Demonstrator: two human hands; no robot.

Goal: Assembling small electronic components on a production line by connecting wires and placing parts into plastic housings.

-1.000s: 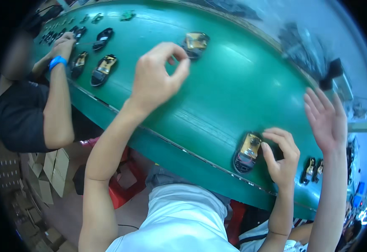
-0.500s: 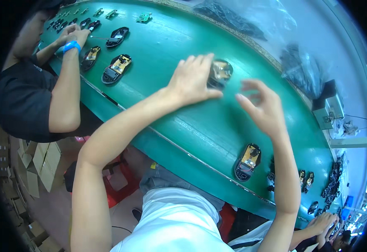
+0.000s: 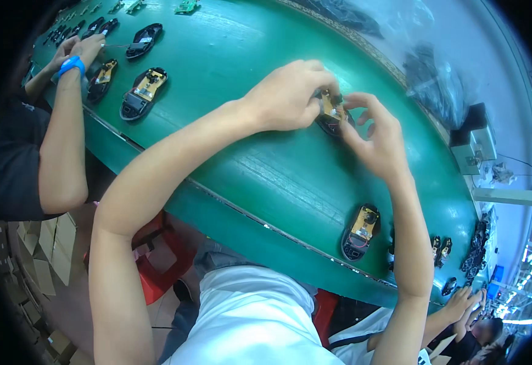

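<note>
An opened computer mouse (image 3: 333, 111), a black base with a tan circuit board inside, is between my two hands on the green table. My left hand (image 3: 296, 94) grips its left side and far end with curled fingers. From the right, my right hand (image 3: 378, 131) has its thumb and fingers bent against the mouse's other edge. My fingers cover parts of the board. Nearer to me lies another opened mouse (image 3: 361, 232) with a tan board, beside my right forearm.
Two opened mice, one of them a mouse with a tan board (image 3: 144, 93), lie left beside a co-worker's hands (image 3: 77, 53). Green circuit boards (image 3: 187, 6) sit at the far edge. Clear plastic bags (image 3: 433, 85) and a grey box (image 3: 474, 139) stand beyond the table. More mouse parts (image 3: 478, 246) lie right.
My right hand has moved in to the mouse and now touches it. My left hand has shifted right and curled around it. The whole view has moved slightly.
</note>
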